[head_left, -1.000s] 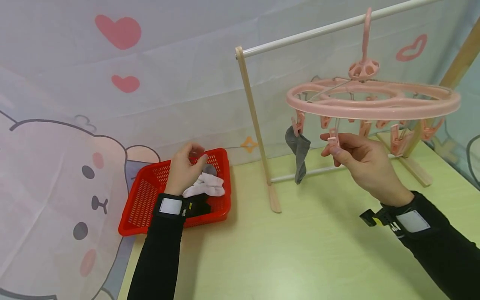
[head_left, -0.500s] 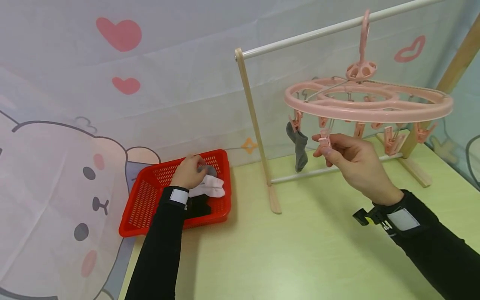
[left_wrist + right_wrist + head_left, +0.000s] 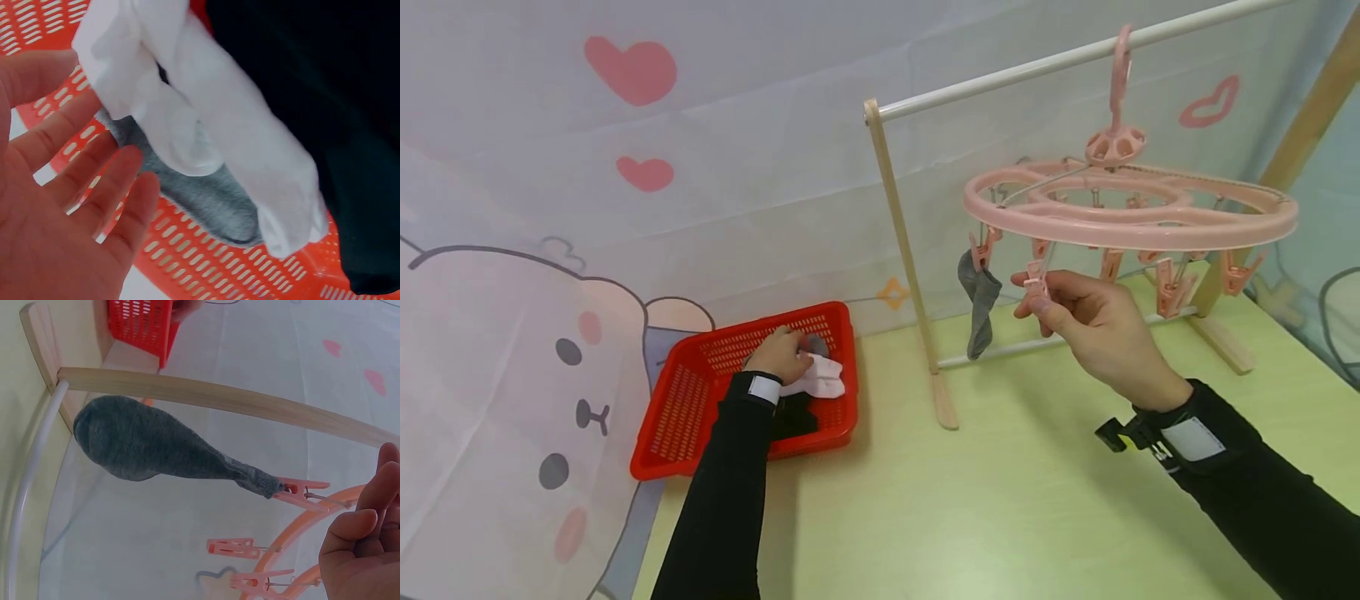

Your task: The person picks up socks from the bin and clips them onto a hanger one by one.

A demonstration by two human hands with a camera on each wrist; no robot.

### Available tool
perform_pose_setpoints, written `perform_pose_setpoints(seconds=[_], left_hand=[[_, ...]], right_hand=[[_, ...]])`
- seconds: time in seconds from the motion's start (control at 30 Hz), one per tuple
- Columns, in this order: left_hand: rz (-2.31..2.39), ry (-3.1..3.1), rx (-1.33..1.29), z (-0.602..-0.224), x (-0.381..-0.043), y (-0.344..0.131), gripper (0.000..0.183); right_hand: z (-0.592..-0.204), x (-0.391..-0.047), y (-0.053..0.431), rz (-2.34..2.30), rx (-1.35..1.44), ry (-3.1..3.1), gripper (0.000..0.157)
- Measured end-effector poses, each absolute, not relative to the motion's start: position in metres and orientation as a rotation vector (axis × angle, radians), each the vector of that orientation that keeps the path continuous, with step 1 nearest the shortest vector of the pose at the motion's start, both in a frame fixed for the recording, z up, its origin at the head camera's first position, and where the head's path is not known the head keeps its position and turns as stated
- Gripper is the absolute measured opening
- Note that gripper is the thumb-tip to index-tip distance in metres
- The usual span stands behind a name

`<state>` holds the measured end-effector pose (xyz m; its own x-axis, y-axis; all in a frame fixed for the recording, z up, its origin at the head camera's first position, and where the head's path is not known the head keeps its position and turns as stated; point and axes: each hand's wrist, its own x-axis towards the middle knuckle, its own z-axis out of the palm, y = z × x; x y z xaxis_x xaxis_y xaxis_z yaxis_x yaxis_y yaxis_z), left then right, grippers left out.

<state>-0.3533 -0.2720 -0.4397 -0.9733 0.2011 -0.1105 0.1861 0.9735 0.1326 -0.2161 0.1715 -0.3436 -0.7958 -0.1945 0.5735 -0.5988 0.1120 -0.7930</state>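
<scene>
At left, the left hand (image 3: 778, 356), fingers loosely extended, is by a grey sock (image 3: 206, 203); the right hand (image 3: 1093, 321) pinches a pink clip (image 3: 1036, 276).

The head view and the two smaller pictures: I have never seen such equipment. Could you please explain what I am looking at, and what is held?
There is no machine here: these are a person's bare hands. The head view comes from a camera worn on the head, looking down; the smaller pictures come from a camera on each wrist. On the table stand a red basket and a rack. In the basket lie white cloth, gray cloth partly under it, and black cloth. The left hand is there, fingers open, gripping nothing. A pink hanger hangs from the rack; the right hand pinches one clip of it, while a gray sock hangs from another.
</scene>
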Motion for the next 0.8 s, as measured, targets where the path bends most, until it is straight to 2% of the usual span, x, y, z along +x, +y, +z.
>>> perform_pose_setpoints(seconds=[0.3,0.8], left_hand=[[0.114,3.033,0.306,-0.4451,-0.3513,-0.2732,0.04],[0.433,3.245,0.422,-0.4412,-0.3493,-0.2811,0.009]], right_hand=[[-0.3453,-0.2171,0.1724,1.677,0.732,-2.118,0.021],[-0.3444,-0.2158,0.179,1.709,0.762,-2.094,0.026]])
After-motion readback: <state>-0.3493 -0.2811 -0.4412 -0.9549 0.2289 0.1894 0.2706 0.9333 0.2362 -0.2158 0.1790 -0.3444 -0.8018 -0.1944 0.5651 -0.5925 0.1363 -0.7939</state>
